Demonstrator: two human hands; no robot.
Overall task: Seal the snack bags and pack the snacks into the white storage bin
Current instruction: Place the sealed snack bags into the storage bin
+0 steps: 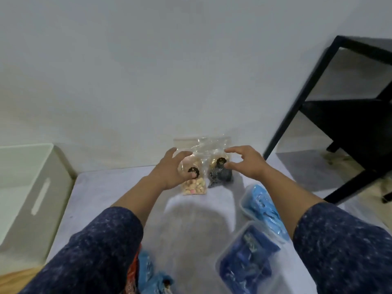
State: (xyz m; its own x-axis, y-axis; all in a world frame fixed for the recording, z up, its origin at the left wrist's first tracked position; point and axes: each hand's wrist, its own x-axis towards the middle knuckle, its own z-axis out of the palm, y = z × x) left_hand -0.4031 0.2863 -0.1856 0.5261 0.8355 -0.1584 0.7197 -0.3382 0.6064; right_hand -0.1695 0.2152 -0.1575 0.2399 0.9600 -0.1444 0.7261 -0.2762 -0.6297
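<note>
Left hand (169, 172) fingers clamp the marshmallow bag (194, 185); right hand (246, 162) fingers apart beside the dark bag (220, 175) on the grey worktop (101, 187), white wall (148, 71) beyond the fingers.

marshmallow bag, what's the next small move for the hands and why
Probably bring the right hand across to the marshmallow bag that the left hand already holds, then pinch its top. The bag stands upright; the right hand is open beside the dark snack bag, holding nothing.
</note>
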